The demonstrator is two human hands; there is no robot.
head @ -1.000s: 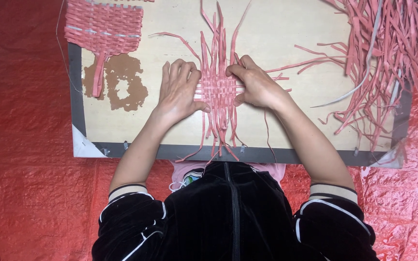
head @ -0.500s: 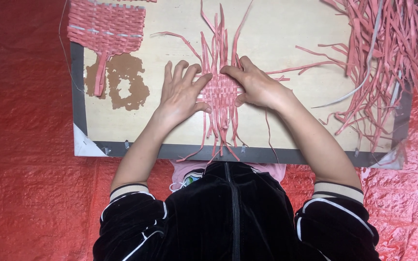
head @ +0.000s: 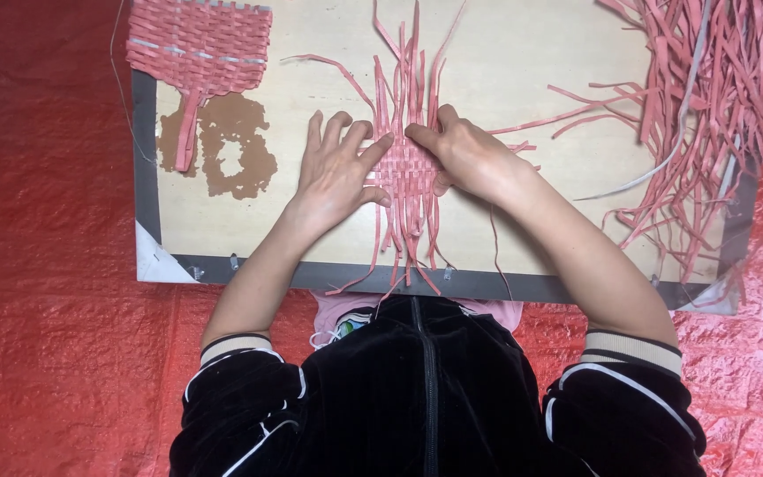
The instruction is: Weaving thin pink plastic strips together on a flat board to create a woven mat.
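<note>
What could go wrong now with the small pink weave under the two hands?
The small weave is held only by the flat left hand and right hand, so its crossings might slide apart if either lifts. Long loose ends stick out above and below; a sleeve could catch them. The big pile of strips lies close to the right forearm and may tangle with it.

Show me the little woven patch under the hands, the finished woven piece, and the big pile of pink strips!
Woven patch (head: pixel 406 168), head view, on the middle weave between the hands.
Finished woven piece (head: pixel 198 44), head view, on its centre.
Pile of pink strips (head: pixel 708 106), head view, on the thick tangle.
</note>
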